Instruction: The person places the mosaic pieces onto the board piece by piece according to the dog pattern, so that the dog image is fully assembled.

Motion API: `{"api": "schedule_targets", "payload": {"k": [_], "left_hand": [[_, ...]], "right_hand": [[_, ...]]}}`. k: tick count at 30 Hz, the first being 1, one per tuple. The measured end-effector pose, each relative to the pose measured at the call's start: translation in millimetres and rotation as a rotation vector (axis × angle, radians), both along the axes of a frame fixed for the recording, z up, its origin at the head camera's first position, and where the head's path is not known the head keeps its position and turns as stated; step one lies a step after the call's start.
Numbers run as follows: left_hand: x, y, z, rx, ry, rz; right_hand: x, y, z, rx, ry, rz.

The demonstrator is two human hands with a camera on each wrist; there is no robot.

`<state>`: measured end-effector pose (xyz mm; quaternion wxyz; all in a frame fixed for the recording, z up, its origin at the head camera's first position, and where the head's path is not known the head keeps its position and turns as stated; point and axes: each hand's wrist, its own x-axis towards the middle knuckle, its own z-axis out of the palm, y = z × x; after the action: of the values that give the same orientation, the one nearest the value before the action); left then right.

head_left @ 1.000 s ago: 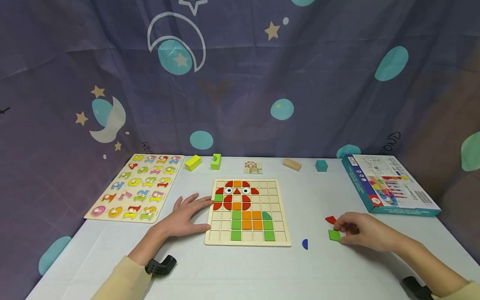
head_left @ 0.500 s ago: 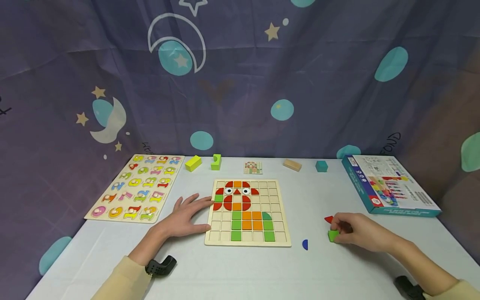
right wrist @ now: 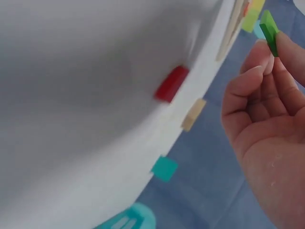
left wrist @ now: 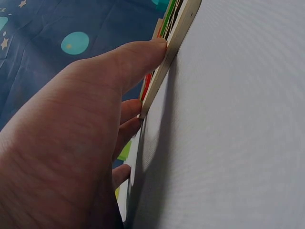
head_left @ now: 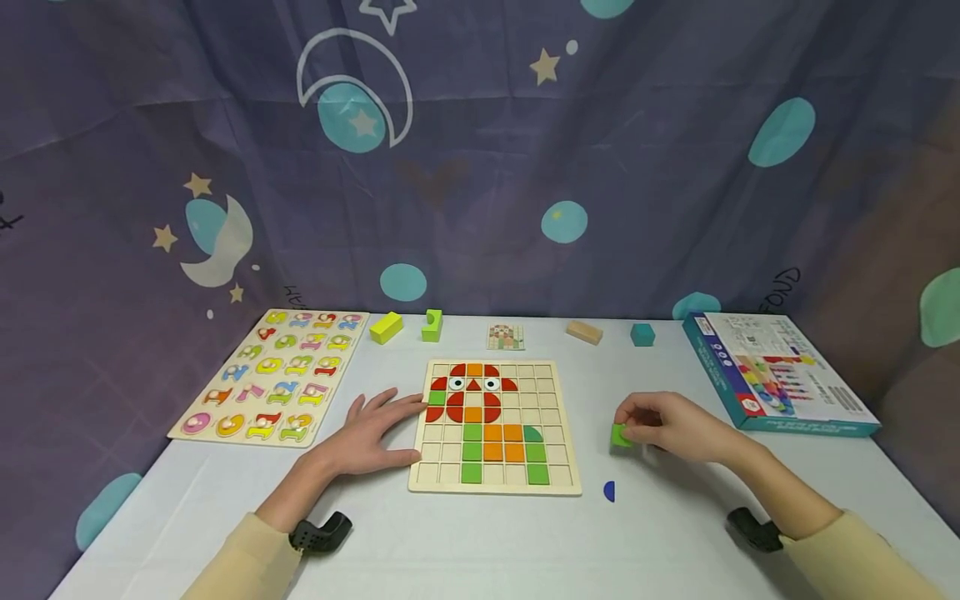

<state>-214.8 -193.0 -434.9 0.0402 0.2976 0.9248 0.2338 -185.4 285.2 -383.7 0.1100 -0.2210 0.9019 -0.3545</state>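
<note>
Between thumb and fingertips, my right hand (head_left: 671,427) pinches a green square tile (right wrist: 269,32), held above the table to the right of a wooden grid board (head_left: 558,458). Spread, fairly straight fingers of my left hand (head_left: 369,437) touch the board's left edge with thumb and fingertips. Red, orange and green tiles plus two eye tiles form a bird-like figure on the grid. A blue half-circle tile (head_left: 609,491) lies between board and right hand. The red tile (right wrist: 171,84) shows on the table in the right wrist view; in the head view the right hand hides it.
A number puzzle board (head_left: 277,375) lies at the left. Along the back are a yellow block (head_left: 386,327), a green notched block (head_left: 432,325), a small picture card (head_left: 506,336), a wooden block (head_left: 584,332) and a teal block (head_left: 642,335). A box (head_left: 783,375) lies at the right.
My right hand has picked up the green tile from the table and carried it left and away from me, toward the board. The left hand has stayed at the board's edge.
</note>
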Motion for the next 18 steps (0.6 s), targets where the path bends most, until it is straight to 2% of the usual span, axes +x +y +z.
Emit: {"api": "schedule_targets", "payload": {"k": [7,15,18], "left_hand": [[-0.5,-1.2,-1.5,-0.004,-0.004,0.001],[-1.0,-1.4,-2.0,0.000,0.013,-0.006],[-0.9,-1.1,-1.5,0.003,0.011,-0.007]], "right_hand": [[-25.2,-31,4.2,-0.026,0.057,0.018],[-49.4,-58,2.0,-0.043,0.029,-0.008],[-57.4,-67,2.4,-0.053,0.020,0.008]]}}
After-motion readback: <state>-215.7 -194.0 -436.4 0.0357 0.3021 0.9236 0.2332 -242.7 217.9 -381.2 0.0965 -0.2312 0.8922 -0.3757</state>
